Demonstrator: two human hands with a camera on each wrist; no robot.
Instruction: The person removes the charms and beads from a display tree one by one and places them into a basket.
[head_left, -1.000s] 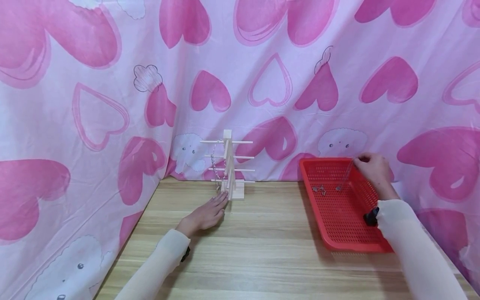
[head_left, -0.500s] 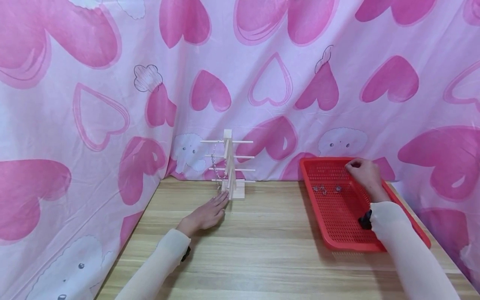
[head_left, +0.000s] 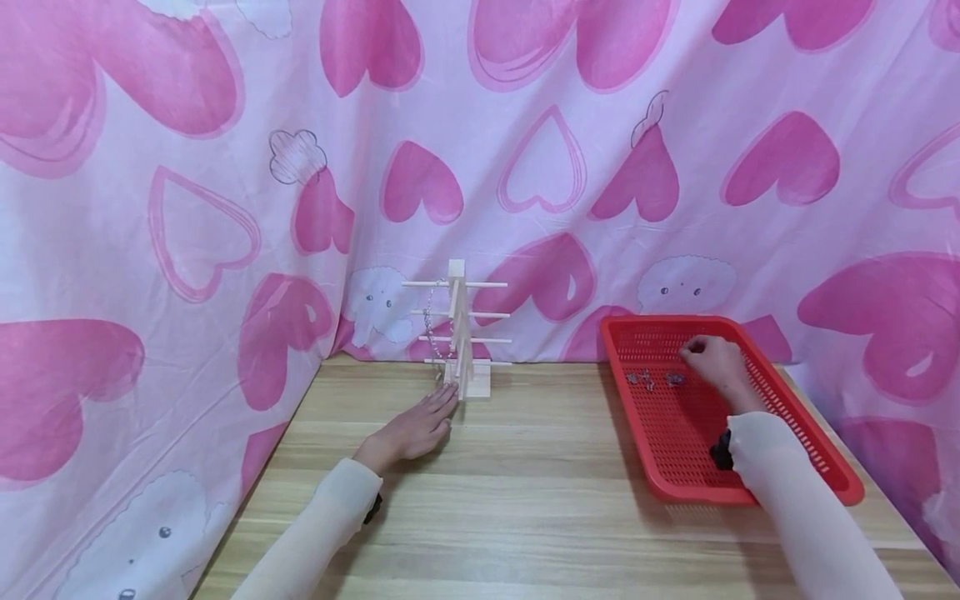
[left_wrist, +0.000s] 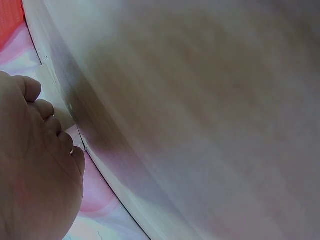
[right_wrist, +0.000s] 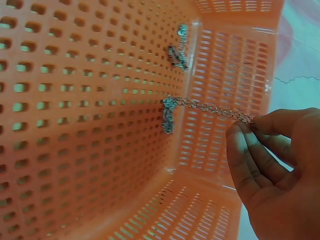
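My right hand [head_left: 718,362] is over the far part of a red perforated basket [head_left: 651,433], its thumb and fingers pinching one end of a silver chain [right_wrist: 210,108]. In the right wrist view the chain's lower end lies bunched on the basket floor. Other silver chain pieces [right_wrist: 179,50] lie apart from it, towards the basket's left side in the head view. My left hand [head_left: 411,427] lies palm down with fairly straight fingers, touching the base of a wooden rack [head_left: 457,333]. A silver chain [head_left: 429,321] hangs on the rack's left pegs.
Around the basket and rack runs a wood-grain table [head_left: 525,492]. A pink heart-patterned cloth [head_left: 551,200] hangs close behind both and along the left side. The rack's thin pegs stick out left and right.
My right hand has moved left and lower over the basket, and the chain's end has bunched up on the basket floor. The left hand stays at the rack's base.
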